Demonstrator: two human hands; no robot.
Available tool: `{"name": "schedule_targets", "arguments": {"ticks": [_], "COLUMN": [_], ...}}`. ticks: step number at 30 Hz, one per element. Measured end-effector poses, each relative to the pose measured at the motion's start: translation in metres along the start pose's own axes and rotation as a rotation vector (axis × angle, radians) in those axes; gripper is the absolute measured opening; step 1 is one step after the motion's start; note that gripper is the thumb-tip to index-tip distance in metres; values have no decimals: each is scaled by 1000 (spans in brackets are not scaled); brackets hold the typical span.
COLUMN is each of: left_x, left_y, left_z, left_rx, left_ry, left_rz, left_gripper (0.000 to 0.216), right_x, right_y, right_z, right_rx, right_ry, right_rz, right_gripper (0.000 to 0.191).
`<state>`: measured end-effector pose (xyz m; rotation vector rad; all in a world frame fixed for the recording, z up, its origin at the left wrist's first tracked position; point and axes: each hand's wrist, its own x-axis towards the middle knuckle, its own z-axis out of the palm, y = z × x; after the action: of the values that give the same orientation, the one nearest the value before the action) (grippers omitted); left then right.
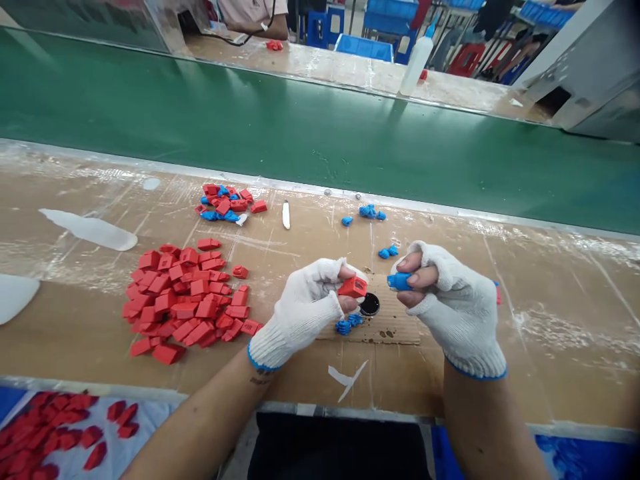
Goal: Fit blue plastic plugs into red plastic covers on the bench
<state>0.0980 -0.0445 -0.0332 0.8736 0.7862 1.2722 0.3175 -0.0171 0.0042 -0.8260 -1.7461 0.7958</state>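
Observation:
My left hand, in a white fingerless glove, pinches a red plastic block with a square opening at its end. To its right my right hand, gloved the same way, grips a small blue plastic part between thumb and fingers. The two pieces are apart, facing each other. Below and between them a small round dish of black liquid sits on a stained cardboard piece. Small blue fist-like parts lie beside the dish, close to my left hand.
A big pile of red blocks lies left, with a mixed red and blue pile behind it. More blue parts lie ahead. Beyond runs a green conveyor belt; a white bottle and a person are across it.

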Motion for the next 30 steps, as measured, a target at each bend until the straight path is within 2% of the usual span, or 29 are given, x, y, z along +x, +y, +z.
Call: {"name": "schedule_targets", "arguments": {"ticks": [9,16,21,26,30], "left_x": [-2,-4,-5,-5,-4], "left_y": [-1,1,1,0,2], "left_z": [1,1,2,0,0], "left_rx": [51,35,36,49,59], "left_ry": [-21,-8,-25,-55,-56], "left_rz": [57,-34,-35,-19,-13], "left_gripper": [22,28,26,22,23], "right_x": [-1,1,2,3,-2], "right_y": [-3,-7,-7,-6,-4], "right_z": [8,16,15,11,8], "right_rx": [74,75,35,-55,-38], "right_ry": [-65,-63,-72,-124,-149], "right_rz": [-44,-60,-91,-177,-165], "right_gripper": [23,23,27,20,23]}}
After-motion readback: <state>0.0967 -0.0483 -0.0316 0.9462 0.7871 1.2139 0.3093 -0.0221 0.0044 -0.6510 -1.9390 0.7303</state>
